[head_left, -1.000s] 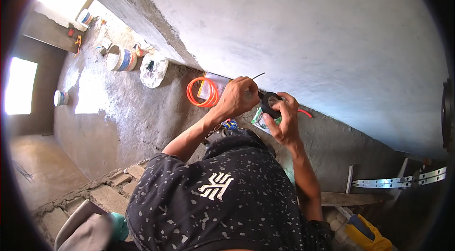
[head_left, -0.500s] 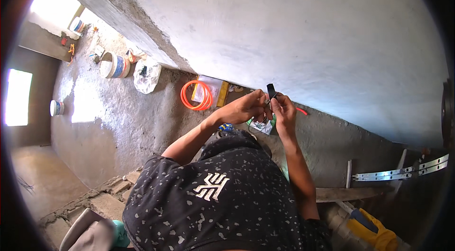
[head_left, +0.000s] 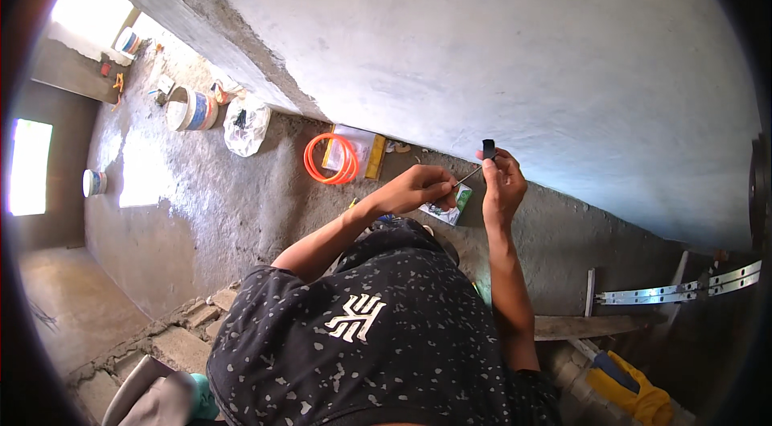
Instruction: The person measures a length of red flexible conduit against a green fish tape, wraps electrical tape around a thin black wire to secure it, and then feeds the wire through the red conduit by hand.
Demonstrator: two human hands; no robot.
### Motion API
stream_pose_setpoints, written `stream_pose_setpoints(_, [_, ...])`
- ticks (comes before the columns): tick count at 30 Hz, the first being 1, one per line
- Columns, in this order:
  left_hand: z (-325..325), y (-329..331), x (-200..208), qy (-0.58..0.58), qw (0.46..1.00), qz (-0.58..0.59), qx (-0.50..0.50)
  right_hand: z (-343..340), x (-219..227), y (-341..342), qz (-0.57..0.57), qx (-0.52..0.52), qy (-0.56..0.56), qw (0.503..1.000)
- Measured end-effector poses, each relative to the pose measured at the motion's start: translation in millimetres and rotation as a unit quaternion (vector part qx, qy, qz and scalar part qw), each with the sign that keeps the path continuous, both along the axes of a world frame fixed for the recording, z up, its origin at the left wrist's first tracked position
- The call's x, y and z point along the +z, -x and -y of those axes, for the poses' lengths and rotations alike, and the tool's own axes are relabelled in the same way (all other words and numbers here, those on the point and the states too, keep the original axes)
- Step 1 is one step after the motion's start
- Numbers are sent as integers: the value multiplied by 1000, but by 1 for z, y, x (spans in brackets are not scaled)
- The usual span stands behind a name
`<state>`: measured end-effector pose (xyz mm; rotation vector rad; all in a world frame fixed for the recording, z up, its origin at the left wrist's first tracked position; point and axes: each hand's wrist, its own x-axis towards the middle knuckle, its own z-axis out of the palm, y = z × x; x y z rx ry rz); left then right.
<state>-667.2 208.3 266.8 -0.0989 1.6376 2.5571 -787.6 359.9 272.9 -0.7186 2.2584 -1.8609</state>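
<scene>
Left hand (head_left: 418, 188) pinches a thin wire (head_left: 469, 176); right hand (head_left: 504, 191), at left hand's three o'clock, grips black tape (head_left: 489, 149); its top seems not stuck down yet.

Pale plastered wall (head_left: 450, 40), grey floor (head_left: 233, 201), bright window (head_left: 30, 167)

Tape (head_left: 489, 149): showing you solid black
Shirt (head_left: 438, 329): you are wearing black with grey flecks and a white emblem (head_left: 355, 318)
Coil (head_left: 351, 162): glowing plain orange
Packet (head_left: 461, 199): showing you green and white
Wall (head_left: 482, 48): facing you in pale grey-blue
</scene>
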Motion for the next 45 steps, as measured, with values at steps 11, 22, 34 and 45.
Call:
stream_pose_setpoints(11, [5, -6, -20, 61, 997, 18, 34, -3, -1, 2, 116, -30, 73, 990])
stream_pose_setpoints(22, [5, -5, -12, 17, 989, 6, 150, -13, -12, -22, 234, 166, -5, 958])
stream_pose_setpoints(34, [-1, -4, -37, 54, 985, 22, 161, -18, -14, -29, 236, 177, -23, 955])
stream_pose_setpoints(45, [-8, -2, -41, 51, 977, 66, 196, -28, -20, -33, 177, 127, -100, 971])
